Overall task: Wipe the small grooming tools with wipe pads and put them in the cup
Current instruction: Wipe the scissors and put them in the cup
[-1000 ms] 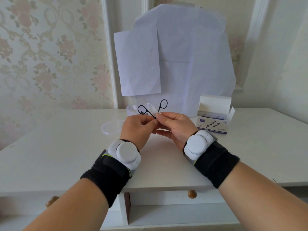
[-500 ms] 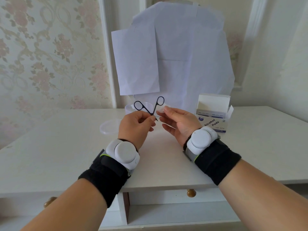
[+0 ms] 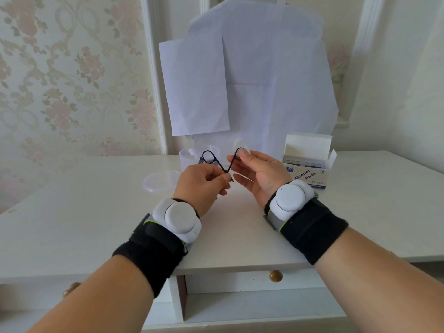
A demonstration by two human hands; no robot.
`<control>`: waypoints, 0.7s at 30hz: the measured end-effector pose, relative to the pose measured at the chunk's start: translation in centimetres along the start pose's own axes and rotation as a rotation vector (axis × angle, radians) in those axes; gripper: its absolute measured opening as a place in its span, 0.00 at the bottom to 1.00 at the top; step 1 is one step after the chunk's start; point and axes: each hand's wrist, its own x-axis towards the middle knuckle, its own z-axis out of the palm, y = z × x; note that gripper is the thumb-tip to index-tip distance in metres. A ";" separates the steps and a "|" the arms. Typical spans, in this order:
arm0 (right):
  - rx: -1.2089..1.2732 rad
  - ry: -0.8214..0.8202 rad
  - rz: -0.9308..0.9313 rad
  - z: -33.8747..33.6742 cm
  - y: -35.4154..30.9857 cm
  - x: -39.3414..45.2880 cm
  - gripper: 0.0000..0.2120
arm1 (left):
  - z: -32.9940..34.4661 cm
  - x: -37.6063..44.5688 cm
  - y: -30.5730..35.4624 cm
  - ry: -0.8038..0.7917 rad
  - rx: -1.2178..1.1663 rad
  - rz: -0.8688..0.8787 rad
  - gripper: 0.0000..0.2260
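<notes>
Black and thin, the small scissors (image 3: 222, 162) are held up above the white table (image 3: 72, 200), handles spread in a V with the loops pointing up and away. The left hand (image 3: 204, 186) pinches them low down, near the pivot, fingers curled around the blades so that only the dark tip pokes out just right of the thumb. The right hand (image 3: 258, 174) has its thumb and forefinger closed on the right handle loop, with the other fingers loosely bent beneath; a bit of white, the wipe pad (image 3: 241, 145), shows above those fingertips, though its shape is blurred. Both wrists carry a white round device on a black strap.

Just behind the scissors stands the translucent cup (image 3: 189, 156), on the far part of the table, with something dark and pale inside that is too small to make out. Its clear round lid (image 3: 159, 180) lies flat on the table to the near left of the cup. To the right, well apart from the hands, an open box (image 3: 307, 162) marked "Alcohol Pads" sits with its flap raised. White paper sheets (image 3: 252, 75) cover the wall behind the table, and flowered wallpaper fills the left. Brass knobs (image 3: 275, 275) show on the drawers below the near table edge.
</notes>
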 end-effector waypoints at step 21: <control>-1.101 0.176 -0.603 -0.6 0.6 0.8 0.13 | 0.9 0.3 -0.2 -0.018 0.215 -0.022 0.08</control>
